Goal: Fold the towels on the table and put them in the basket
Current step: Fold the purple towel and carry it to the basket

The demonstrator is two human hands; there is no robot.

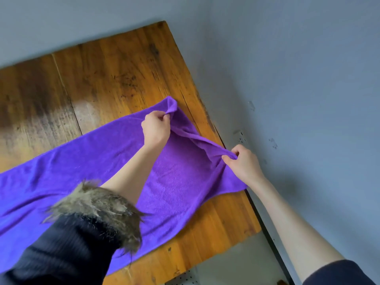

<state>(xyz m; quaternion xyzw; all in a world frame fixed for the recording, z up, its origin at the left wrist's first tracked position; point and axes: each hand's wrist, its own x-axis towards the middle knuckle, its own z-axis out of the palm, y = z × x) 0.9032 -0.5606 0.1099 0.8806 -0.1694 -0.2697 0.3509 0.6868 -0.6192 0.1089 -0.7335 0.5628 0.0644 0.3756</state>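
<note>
A long purple towel point(86, 161) lies spread across the wooden table point(107, 75), running from the left edge of the view to the table's right side. My left hand point(156, 128) pinches the towel's far right corner, lifting a small peak of cloth. My right hand point(242, 161) pinches the near right corner at the table's right edge. The short edge between the two hands is raised and stretched into a ridge. No basket is in view.
The table's right edge point(213, 128) runs close to a grey wall point(298, 79) with a socket point(241, 136) on it. Bare wood lies beyond the towel. A fur-trimmed dark sleeve point(82, 233) covers my left forearm.
</note>
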